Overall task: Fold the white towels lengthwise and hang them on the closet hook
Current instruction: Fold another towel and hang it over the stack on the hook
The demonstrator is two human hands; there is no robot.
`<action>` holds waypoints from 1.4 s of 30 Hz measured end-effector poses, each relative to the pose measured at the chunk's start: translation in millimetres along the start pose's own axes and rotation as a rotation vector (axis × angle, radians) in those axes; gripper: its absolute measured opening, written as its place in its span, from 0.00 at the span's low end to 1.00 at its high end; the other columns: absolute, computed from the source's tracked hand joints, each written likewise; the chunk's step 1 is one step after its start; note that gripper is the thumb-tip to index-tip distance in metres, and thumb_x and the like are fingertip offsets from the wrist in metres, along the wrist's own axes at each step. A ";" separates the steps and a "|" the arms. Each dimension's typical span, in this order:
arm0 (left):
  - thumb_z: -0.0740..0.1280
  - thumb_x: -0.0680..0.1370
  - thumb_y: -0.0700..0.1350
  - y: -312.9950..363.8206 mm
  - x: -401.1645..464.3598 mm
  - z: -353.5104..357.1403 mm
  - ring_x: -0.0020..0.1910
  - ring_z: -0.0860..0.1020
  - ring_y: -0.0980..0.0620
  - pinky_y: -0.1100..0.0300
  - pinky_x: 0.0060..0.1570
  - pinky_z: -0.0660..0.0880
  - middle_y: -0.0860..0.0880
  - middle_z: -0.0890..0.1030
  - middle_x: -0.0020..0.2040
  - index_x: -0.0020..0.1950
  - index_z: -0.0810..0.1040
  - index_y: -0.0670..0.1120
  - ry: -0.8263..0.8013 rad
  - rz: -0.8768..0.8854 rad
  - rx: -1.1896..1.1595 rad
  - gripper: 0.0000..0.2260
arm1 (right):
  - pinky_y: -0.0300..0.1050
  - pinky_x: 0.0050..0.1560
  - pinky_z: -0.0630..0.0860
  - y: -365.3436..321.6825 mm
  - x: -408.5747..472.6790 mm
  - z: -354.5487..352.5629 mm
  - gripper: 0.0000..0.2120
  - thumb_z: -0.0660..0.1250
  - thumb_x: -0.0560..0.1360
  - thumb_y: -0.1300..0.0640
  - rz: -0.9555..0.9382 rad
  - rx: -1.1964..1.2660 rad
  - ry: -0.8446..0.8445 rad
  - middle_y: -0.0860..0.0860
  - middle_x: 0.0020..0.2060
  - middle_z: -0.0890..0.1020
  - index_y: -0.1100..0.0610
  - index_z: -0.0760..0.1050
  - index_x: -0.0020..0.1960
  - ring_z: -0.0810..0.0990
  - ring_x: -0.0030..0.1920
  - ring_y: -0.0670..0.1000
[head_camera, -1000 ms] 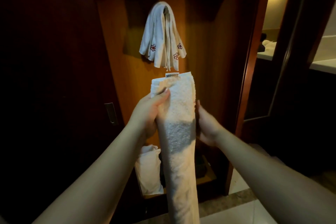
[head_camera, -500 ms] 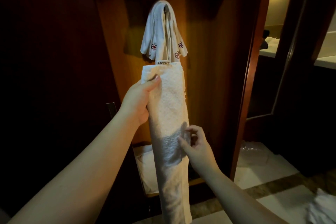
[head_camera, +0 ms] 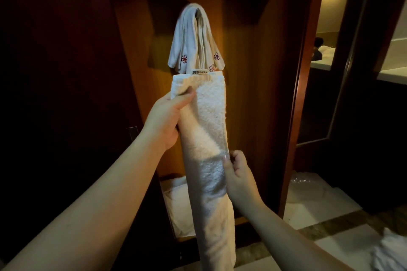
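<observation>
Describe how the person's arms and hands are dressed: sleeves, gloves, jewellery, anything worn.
Both forearms are bare up to the frame edge, with no sleeve in view. The left hand and the right hand wear no gloves, and no ring, watch or bracelet is visible. The fingernails look short and unpainted.

Left hand (head_camera: 164, 120): raised, arm extended, thumb pressed flat across front, fingers wrapped behind; grip closed on held item. Right hand (head_camera: 239, 177): lower, forearm angled upward, fingertips (head_camera: 226, 158) pinching the edge.
</observation>
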State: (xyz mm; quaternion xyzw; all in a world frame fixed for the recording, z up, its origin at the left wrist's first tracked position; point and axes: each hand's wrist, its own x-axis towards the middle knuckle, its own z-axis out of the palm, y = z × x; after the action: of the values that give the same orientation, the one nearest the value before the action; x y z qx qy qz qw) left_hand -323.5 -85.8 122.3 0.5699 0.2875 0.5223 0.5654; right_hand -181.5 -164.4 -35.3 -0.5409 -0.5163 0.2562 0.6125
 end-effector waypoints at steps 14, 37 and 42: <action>0.70 0.78 0.46 -4.0 6.4 13.9 0.51 0.85 0.48 0.50 0.47 0.80 0.48 0.86 0.52 0.57 0.82 0.49 0.045 -0.035 -0.108 0.08 | 0.54 0.62 0.78 -4.2 1.5 1.0 0.18 0.68 0.78 0.43 0.060 0.155 0.030 0.44 0.58 0.81 0.18 0.67 0.52 0.81 0.58 0.44; 0.72 0.77 0.48 12.8 9.1 16.4 0.52 0.84 0.52 0.49 0.55 0.78 0.53 0.86 0.52 0.56 0.84 0.53 0.087 0.028 -0.015 0.08 | 0.50 0.39 0.77 -24.9 13.8 -10.7 0.02 0.58 0.81 0.41 -0.074 0.095 -0.038 0.51 0.41 0.76 0.34 0.67 0.50 0.76 0.39 0.49; 0.72 0.77 0.51 17.2 12.3 16.0 0.50 0.85 0.53 0.51 0.51 0.79 0.53 0.86 0.51 0.54 0.84 0.54 0.104 0.051 -0.008 0.07 | 0.39 0.33 0.71 -29.8 21.0 -13.5 0.01 0.56 0.79 0.40 -0.154 0.076 0.014 0.45 0.37 0.73 0.33 0.66 0.49 0.72 0.34 0.40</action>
State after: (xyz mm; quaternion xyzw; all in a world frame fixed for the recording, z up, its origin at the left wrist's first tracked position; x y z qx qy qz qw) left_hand -309.7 -83.4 144.8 0.5470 0.2998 0.5664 0.5386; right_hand -169.5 -159.9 1.4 -0.4778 -0.5418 0.2242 0.6542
